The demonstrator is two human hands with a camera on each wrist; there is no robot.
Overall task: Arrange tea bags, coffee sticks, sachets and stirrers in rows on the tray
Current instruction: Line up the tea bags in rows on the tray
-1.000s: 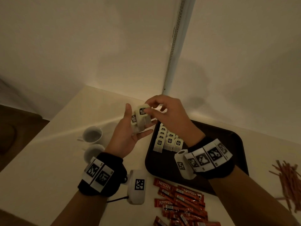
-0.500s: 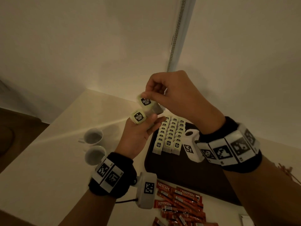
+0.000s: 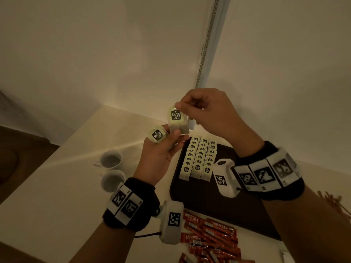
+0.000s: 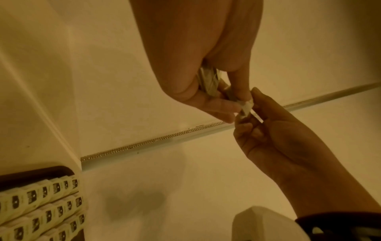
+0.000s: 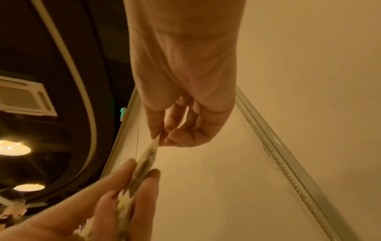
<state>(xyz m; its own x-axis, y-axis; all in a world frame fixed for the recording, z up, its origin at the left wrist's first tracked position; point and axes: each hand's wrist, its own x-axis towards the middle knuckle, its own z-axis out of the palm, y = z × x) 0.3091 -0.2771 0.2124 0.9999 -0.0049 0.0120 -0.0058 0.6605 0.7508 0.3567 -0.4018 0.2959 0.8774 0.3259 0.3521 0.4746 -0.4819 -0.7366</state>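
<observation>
Both hands are raised above the table's far left corner. My left hand (image 3: 161,149) grips a small bunch of pale tea bags (image 3: 157,136) with black labels. My right hand (image 3: 201,111) pinches the top edge of one tea bag (image 3: 175,118) that still touches the left fingers. In the left wrist view the right fingers (image 4: 245,122) meet the left fingers at that tea bag (image 4: 246,107). The right wrist view shows the same tea bag (image 5: 147,160) stretched between the two hands. On the dark tray (image 3: 199,202) three rows of tea bags (image 3: 199,158) stand at its far left corner.
Two white cups (image 3: 112,168) stand on the table left of the tray. Red coffee sticks (image 3: 210,238) lie in a loose pile in front of the tray. Wooden stirrers (image 3: 334,202) lie at the right edge. A wall with a beaded cord (image 3: 207,40) rises behind.
Both hands have risen from just above the tray. My right hand has pulled one tea bag up and partly out of the bunch in my left hand.
</observation>
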